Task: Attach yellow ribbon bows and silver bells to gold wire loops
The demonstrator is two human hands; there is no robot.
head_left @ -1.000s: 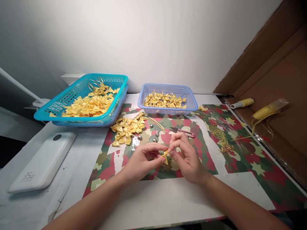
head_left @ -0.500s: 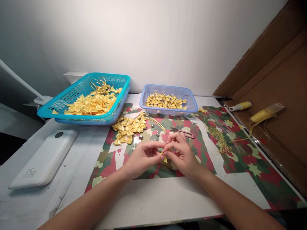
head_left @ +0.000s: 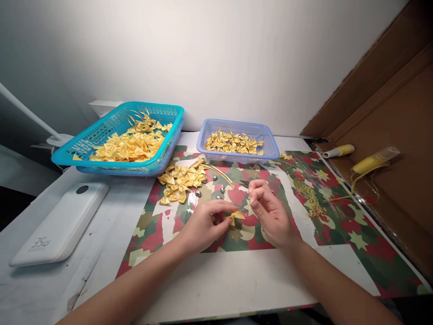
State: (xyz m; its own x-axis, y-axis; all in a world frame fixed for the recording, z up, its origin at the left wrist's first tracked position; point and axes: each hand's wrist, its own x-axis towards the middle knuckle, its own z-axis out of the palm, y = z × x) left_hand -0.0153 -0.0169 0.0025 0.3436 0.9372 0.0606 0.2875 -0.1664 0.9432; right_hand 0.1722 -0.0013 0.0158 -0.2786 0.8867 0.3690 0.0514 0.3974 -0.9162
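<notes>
Right hand (head_left: 270, 212) is now drawn off rightward from the left hand (head_left: 206, 225); half a second ago their fingertips met over the yellow bow (head_left: 238, 215). Largest first: surface (head_left: 203, 280), patterned sheet on part of it; teal basket (head_left: 115, 165) of bows at left; lilac basket (head_left: 237, 157) at back. Left grip clamped on bow, near front centre, loops poking out past the fingertips. Right grip has fingertips together; anything thin between them too fine to tell. Loose bow pile (head_left: 179, 180) beyond left hand, small silver bells (head_left: 222, 189) near it. Bow looks like satin ribbon: likely very light, soft, a bit slippery, easily creased. Best hold probably a light pinch at the gathered middle, loops left free.
</notes>
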